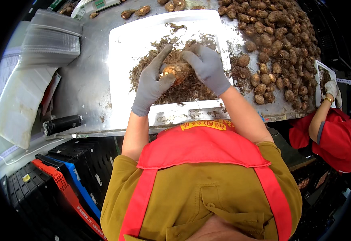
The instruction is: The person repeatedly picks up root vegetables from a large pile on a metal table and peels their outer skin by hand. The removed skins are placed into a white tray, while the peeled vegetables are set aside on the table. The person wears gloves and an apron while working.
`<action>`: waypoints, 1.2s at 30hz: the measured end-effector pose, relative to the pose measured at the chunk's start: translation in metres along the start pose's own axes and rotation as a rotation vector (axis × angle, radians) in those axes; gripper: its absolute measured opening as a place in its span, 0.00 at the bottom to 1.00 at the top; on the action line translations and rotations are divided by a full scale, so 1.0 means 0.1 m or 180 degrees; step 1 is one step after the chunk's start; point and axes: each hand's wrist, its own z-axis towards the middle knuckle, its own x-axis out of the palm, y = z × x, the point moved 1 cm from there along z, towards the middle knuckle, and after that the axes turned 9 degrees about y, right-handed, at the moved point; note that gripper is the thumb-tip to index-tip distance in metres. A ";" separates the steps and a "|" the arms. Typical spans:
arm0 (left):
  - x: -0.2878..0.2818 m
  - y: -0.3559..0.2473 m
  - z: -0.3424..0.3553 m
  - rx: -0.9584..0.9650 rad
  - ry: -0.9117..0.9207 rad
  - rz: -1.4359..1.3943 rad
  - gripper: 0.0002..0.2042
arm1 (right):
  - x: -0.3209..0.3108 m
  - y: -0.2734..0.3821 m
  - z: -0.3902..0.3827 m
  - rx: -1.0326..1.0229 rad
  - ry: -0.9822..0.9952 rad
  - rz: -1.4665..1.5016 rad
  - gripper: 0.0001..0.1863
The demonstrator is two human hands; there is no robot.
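Note:
Over a white tray [121,52], both my gloved hands meet at one brown, hairy taro [177,73] with a pale orange patch on its side. My left hand [154,82], in a grey glove, is closed around its left side, with thumb and fingers on it. From the right, my right hand [207,66], also in a grey glove, has its bent fingers against the taro's far right side; its fingertips are partly hidden. Loose brown root fibres and peelings [185,94] lie heaped in the tray below and around the hands.
A large pile of taros [281,44] covers the table's right side. Clear plastic bags [51,44] and a black roll [63,124] lie at the left. Crates [63,180] stand below. A co-worker's gloved hand [332,90] is at another tray, far right.

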 end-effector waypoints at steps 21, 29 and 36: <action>0.00 0.01 0.02 -0.0287 -0.0345 -0.0305 0.36 | 0.09 -0.20 -0.12 0.0114 0.0588 0.2263 0.22; 0.09 -0.08 -0.03 -0.0136 -0.0505 -0.0868 0.22 | 0.08 -0.16 -0.10 0.0665 0.1246 0.2551 0.30; 0.02 -0.15 -0.03 0.0369 -0.0530 -0.0243 0.17 | 0.05 -0.14 -0.08 0.0607 0.1221 0.2306 0.31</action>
